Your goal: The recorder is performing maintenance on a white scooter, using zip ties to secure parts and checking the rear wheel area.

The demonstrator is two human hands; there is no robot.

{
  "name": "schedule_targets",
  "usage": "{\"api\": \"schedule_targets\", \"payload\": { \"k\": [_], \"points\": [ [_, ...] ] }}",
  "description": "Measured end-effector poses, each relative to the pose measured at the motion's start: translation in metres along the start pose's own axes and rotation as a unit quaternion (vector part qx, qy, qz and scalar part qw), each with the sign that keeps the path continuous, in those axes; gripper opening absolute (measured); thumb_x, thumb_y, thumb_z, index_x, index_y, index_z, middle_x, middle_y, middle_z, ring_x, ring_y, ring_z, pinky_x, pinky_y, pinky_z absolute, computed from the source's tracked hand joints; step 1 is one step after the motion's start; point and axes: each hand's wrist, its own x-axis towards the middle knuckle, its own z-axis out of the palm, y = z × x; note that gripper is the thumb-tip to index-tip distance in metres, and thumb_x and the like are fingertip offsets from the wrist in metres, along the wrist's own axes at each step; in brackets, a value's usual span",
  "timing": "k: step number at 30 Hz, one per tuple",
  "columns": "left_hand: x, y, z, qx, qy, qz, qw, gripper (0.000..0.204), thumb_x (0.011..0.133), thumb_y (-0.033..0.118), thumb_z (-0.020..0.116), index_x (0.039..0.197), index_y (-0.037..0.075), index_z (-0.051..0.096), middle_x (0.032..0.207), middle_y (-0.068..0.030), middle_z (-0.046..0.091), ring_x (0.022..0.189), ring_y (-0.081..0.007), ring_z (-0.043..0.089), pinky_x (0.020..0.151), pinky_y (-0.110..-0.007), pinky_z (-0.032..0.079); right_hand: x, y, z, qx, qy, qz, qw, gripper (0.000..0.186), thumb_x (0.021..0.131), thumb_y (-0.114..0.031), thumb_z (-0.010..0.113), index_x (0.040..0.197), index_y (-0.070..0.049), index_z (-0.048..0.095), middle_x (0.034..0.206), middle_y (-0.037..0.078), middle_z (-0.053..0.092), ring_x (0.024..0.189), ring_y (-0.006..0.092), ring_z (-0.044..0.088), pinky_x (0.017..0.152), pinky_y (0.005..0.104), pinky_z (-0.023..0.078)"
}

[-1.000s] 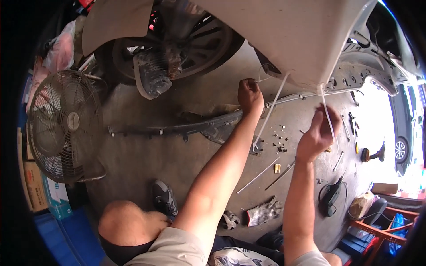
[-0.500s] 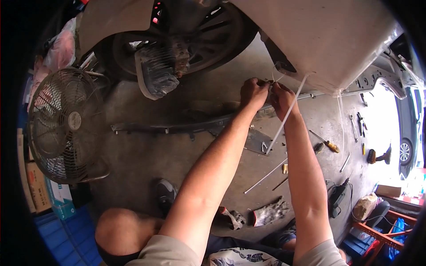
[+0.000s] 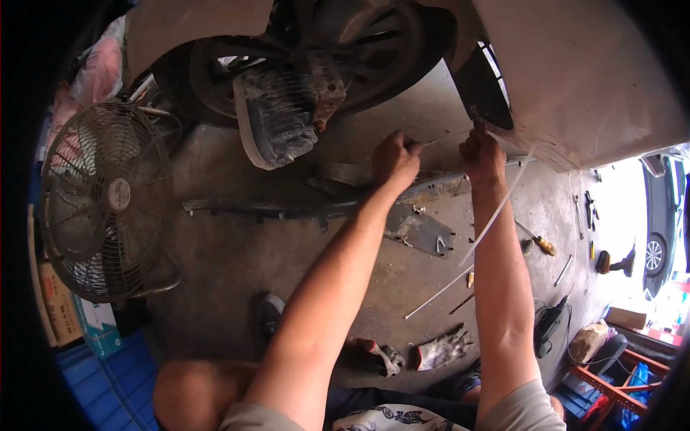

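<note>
My left hand (image 3: 395, 161) is closed, pinching a thin pale strap, likely a cable tie, that stretches toward my right hand. My right hand (image 3: 483, 154) is closed at the lower edge of the dark opening (image 3: 478, 93) beside the pale car body panel (image 3: 575, 79); what its fingers grip is too small and shadowed to make out. A long white tie (image 3: 496, 215) hangs from the panel across my right forearm. Left of both hands, a dusty grey part (image 3: 273, 115) sits in front of the wheel (image 3: 381, 72).
A metal fan (image 3: 108, 230) stands at the left. On the floor lie a long dark trim strip (image 3: 259, 210), a flat plate (image 3: 417, 233), gloves (image 3: 442, 350), a screwdriver (image 3: 545, 246), a drill (image 3: 615, 264) and a power tool (image 3: 550, 323). An orange rack (image 3: 604, 377) is at lower right.
My hands came together at the panel's opening, then parted, my left moving left with the strap. My right hand moved up from the hanging tie. The view has shifted.
</note>
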Motion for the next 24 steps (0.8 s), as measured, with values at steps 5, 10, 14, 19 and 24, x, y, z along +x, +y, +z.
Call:
{"api": "schedule_targets", "payload": {
  "k": [5, 10, 14, 19, 24],
  "points": [
    [-0.01, -0.011, -0.008, -0.068, -0.096, -0.052, 0.992, 0.02, 0.085, 0.02, 0.064, 0.088, 0.001, 0.062, 0.072, -0.0093, 0.067, 0.065, -0.0172, 0.065, 0.065, -0.032, 0.05, -0.005, 0.012, 0.003, 0.023, 0.005, -0.039, 0.999, 0.012, 0.095, -0.014, 0.054, 0.104, -0.006, 0.057, 0.069, -0.002, 0.042, 0.057, 0.0089, 0.036, 0.055, 0.0254, 0.031],
    [-0.006, -0.012, -0.011, -0.085, -0.234, -0.094, 0.964, 0.019, 0.084, 0.02, 0.064, 0.089, 0.002, 0.062, 0.076, -0.0093, 0.068, 0.07, -0.0175, 0.066, 0.067, -0.032, 0.05, -0.031, 0.015, 0.019, -0.011, 0.02, -0.028, 0.999, 0.016, 0.095, -0.015, 0.055, 0.099, -0.001, 0.061, 0.084, 0.006, 0.063, 0.058, 0.0111, 0.046, 0.054, 0.0257, 0.039],
    [-0.003, -0.007, -0.007, -0.055, -0.211, -0.086, 0.972, 0.022, 0.083, 0.022, 0.065, 0.09, 0.002, 0.063, 0.079, -0.0097, 0.069, 0.074, -0.0193, 0.067, 0.071, -0.033, 0.05, -0.025, 0.005, 0.005, -0.146, 0.046, -0.097, 0.983, 0.015, 0.092, -0.014, 0.059, 0.1, -0.001, 0.061, 0.084, 0.007, 0.063, 0.06, 0.0105, 0.05, 0.054, 0.0234, 0.041],
    [-0.005, 0.0, 0.001, -0.051, -0.197, -0.091, 0.975, 0.023, 0.083, 0.023, 0.064, 0.092, 0.002, 0.067, 0.085, -0.0109, 0.07, 0.082, -0.0223, 0.067, 0.076, -0.033, 0.05, -0.015, -0.007, 0.009, -0.266, 0.071, -0.164, 0.947, 0.014, 0.084, -0.011, 0.062, 0.091, 0.0, 0.066, 0.075, 0.009, 0.064, 0.056, 0.0117, 0.051, 0.051, 0.0242, 0.04],
    [0.005, 0.019, 0.02, -0.074, -0.061, 0.012, 0.995, 0.021, 0.085, 0.021, 0.061, 0.093, 0.003, 0.067, 0.091, -0.0137, 0.07, 0.088, -0.0295, 0.067, 0.079, -0.037, 0.05, -0.021, -0.006, 0.006, -0.235, 0.059, -0.15, 0.959, 0.018, 0.086, -0.013, 0.061, 0.097, 0.001, 0.064, 0.082, 0.01, 0.066, 0.06, 0.0119, 0.054, 0.054, 0.0247, 0.041]
  ]
}}
